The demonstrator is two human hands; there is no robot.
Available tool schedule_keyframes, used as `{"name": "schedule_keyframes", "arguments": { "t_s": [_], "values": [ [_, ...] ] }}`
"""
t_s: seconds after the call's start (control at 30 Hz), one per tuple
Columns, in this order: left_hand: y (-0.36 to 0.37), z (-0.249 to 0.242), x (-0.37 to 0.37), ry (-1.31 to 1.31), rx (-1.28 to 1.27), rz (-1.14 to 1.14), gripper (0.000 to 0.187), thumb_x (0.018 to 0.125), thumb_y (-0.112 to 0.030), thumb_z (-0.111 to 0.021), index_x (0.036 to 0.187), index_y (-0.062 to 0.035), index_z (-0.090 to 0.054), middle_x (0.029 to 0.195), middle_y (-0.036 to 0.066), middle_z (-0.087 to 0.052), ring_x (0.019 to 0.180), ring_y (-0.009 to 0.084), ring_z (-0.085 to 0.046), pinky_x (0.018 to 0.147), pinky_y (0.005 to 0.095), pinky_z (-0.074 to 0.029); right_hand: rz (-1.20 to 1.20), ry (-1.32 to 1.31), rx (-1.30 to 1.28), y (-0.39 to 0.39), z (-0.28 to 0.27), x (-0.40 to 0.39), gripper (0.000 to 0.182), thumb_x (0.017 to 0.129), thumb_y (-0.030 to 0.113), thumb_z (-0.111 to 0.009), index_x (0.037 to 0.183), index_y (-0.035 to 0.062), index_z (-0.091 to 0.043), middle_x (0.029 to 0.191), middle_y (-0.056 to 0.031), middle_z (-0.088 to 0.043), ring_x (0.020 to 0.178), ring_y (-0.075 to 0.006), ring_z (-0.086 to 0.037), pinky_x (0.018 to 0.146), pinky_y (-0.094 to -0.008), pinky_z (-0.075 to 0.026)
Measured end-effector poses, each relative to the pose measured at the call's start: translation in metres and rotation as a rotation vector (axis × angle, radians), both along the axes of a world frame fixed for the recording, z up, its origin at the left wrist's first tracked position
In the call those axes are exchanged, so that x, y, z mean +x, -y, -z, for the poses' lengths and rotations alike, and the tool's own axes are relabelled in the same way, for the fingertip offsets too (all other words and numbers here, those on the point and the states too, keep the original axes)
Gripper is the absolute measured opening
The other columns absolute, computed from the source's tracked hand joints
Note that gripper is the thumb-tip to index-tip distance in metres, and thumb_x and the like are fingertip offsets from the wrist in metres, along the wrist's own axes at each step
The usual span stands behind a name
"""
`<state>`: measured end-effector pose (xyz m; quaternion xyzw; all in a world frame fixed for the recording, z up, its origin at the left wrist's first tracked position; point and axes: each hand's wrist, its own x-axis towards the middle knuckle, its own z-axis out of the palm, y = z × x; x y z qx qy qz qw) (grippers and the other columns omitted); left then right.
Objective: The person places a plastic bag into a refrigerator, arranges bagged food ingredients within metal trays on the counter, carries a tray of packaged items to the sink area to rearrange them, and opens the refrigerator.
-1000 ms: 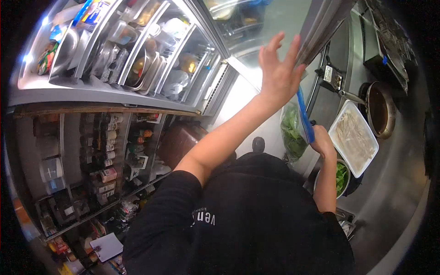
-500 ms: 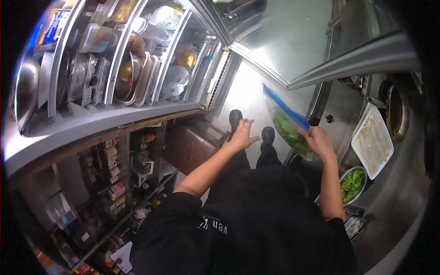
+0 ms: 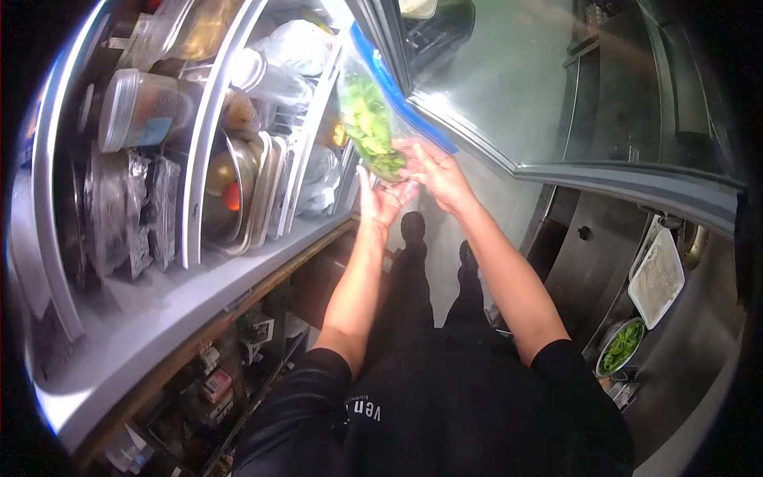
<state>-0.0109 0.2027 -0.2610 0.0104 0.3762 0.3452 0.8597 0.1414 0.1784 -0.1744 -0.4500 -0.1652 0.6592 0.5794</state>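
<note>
A clear zip-top bag of leafy greens [image 3: 367, 115] with a blue zip strip is held up at the front of the open refrigerator's shelves. My right hand [image 3: 439, 176] grips the bag at its lower right, thumb and fingers closed around the plastic. Just beneath, my left hand [image 3: 383, 200] cups the bag's bottom end, thumb raised on the near side; its fingertips are partly hidden behind the bag. Both hands are close together, almost touching.
Refrigerator shelves at left hold a lidded plastic tub [image 3: 139, 111], wrapped packages [image 3: 131, 207] and a metal bowl [image 3: 226, 195]. A glass door [image 3: 509, 95] stands open at right. Beyond it are a white tray [image 3: 658, 278] and a bowl of greens [image 3: 621, 347] on a steel counter.
My right hand has carried the bag left and up to the refrigerator shelves. My left hand, empty and spread before, has come up to the bag's bottom. My view has shifted toward the shelves.
</note>
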Motion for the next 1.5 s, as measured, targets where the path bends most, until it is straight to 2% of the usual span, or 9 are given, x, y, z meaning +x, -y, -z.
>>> {"name": "schedule_keyframes", "arguments": {
  "t_s": [0.13, 0.2, 0.33, 0.5, 0.57, 0.77, 1.2, 1.23, 1.5],
  "values": [
    [-0.059, 0.028, -0.013, 0.162, 0.102, -0.294, 0.044, 0.090, -0.039, -0.055, 0.122, -0.0098, -0.050, 0.115, 0.010, -0.058, 0.102, 0.0254, -0.058, 0.084, 0.0443, -0.051, -0.235, 0.520, 0.049, -0.038, -0.007, -0.012, 0.035, 0.093, 0.020, -0.054, 0.125, 0.0075, -0.054, 0.120, -0.0074, -0.060, 0.112, -0.0194, -0.054, 0.094, -0.0340, -0.045],
    [-0.077, 0.039, -0.016, -0.119, 0.228, -0.220, 0.044, 0.087, -0.034, -0.060, 0.120, -0.0066, -0.050, 0.113, 0.009, -0.059, 0.098, 0.0240, -0.059, 0.085, 0.0409, -0.051, -0.029, 0.230, 0.292, -0.051, 0.063, -0.037, 0.035, 0.088, 0.010, -0.057, 0.123, 0.0030, -0.055, 0.122, -0.0140, -0.057, 0.111, -0.0214, -0.054, 0.093, -0.0310, -0.044],
    [-0.133, 0.151, -0.080, -0.297, 0.469, 0.093, 0.047, 0.091, -0.036, -0.041, 0.127, -0.0047, -0.045, 0.122, 0.014, -0.051, 0.108, 0.0240, -0.054, 0.085, 0.0357, -0.049, -0.300, 0.821, 0.257, -0.072, 0.033, -0.042, 0.037, 0.086, 0.018, -0.057, 0.123, 0.0119, -0.056, 0.143, -0.0179, -0.033, 0.132, -0.0359, -0.029, 0.108, -0.0378, -0.029],
    [-0.137, 0.089, -0.045, -0.494, 0.259, -0.113, 0.045, 0.090, -0.035, -0.044, 0.123, -0.0042, -0.047, 0.117, 0.014, -0.053, 0.102, 0.0232, -0.055, 0.081, 0.0346, -0.049, -0.527, 1.221, 0.233, -0.110, -0.005, -0.055, 0.033, 0.084, 0.025, -0.053, 0.114, 0.0168, -0.064, 0.150, -0.0144, -0.020, 0.139, -0.0429, 0.002, 0.113, -0.0509, -0.017],
    [-0.140, 0.082, -0.042, -0.508, 0.244, -0.135, 0.044, 0.090, -0.035, -0.046, 0.121, -0.0040, -0.047, 0.114, 0.013, -0.053, 0.100, 0.0230, -0.055, 0.079, 0.0342, -0.049, 0.019, 1.764, 0.018, -0.159, 0.089, -0.126, 0.027, 0.078, 0.024, -0.054, 0.100, 0.0143, -0.068, 0.140, -0.0162, -0.039, 0.135, -0.0419, -0.022, 0.108, -0.0616, -0.020],
    [-0.143, 0.067, -0.044, -0.474, 0.262, -0.219, 0.042, 0.088, -0.035, -0.050, 0.116, -0.0034, -0.050, 0.108, 0.013, -0.055, 0.093, 0.0221, -0.056, 0.073, 0.0329, -0.050, -0.564, 1.966, 0.382, -0.170, 0.058, -0.124, 0.016, 0.074, 0.020, -0.060, 0.061, 0.0096, -0.060, 0.063, -0.0061, -0.056, 0.064, -0.0238, -0.055, 0.093, -0.0615, -0.038],
    [-0.149, 0.058, -0.047, -0.501, 0.232, -0.300, 0.038, 0.085, -0.033, -0.058, 0.106, -0.0022, -0.054, 0.093, 0.012, -0.060, 0.078, 0.0202, -0.059, 0.061, 0.0301, -0.050, -0.245, 1.525, 0.263, -0.108, 0.068, -0.121, 0.023, 0.089, 0.021, -0.051, 0.106, 0.0103, -0.061, 0.127, -0.0180, -0.049, 0.123, -0.0332, -0.044, 0.103, -0.0487, -0.034],
    [-0.149, 0.061, -0.048, -0.518, 0.234, -0.292, 0.037, 0.085, -0.033, -0.058, 0.105, -0.0021, -0.055, 0.092, 0.012, -0.060, 0.077, 0.0200, -0.059, 0.060, 0.0299, -0.050, -0.447, 1.187, 0.060, -0.096, 0.049, -0.090, 0.035, 0.089, 0.022, -0.050, 0.122, 0.0115, -0.057, 0.147, -0.0197, -0.025, 0.139, -0.0382, -0.012, 0.112, -0.0513, -0.017],
    [-0.159, 0.069, -0.036, -0.941, 0.215, -0.136, 0.036, 0.083, -0.032, -0.064, 0.099, -0.0013, -0.058, 0.082, 0.011, -0.063, 0.068, 0.0189, -0.061, 0.052, 0.0282, -0.050, -0.194, 1.163, -0.402, 0.034, 0.070, 0.016, 0.028, 0.086, 0.025, -0.055, 0.107, 0.0079, -0.064, 0.112, -0.0158, -0.060, 0.108, -0.0335, -0.053, 0.094, -0.0437, -0.042]
  ]
}}
